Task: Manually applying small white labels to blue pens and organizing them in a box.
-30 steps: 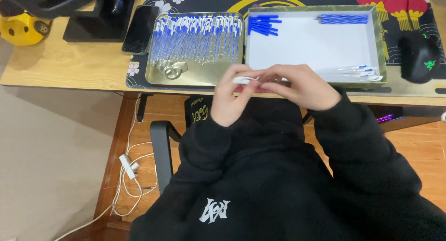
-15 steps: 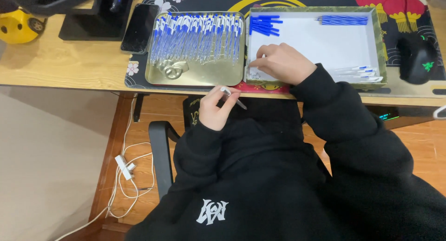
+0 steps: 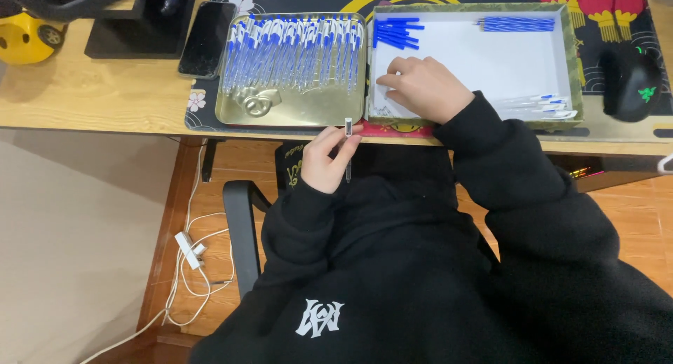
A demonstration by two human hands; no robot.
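Wooden and pale, the table [image 3: 105,97] carries a dark patterned mat, a gold tray [image 3: 294,111] packed with blue-and-clear pens, and a white-floored box [image 3: 571,55] beside it. The left hand [image 3: 326,160] hovers just below the table's near edge, over the person's lap, its fingers [image 3: 354,134] closed on a clear pen barrel [image 3: 348,150]. The barrel stands nearly upright, pinched between thumb and fingertips, with its top end poking above them just in front of the tray's lower right corner. The wrist is bent, the black sleeve drawn in toward the body. The right hand [image 3: 424,89] reaches into the box's near left corner, palm down, fingers curled onto the white floor; whether they grip anything cannot be told. Blue caps [image 3: 396,33] lie in the far left corner of the box, well apart from that hand.
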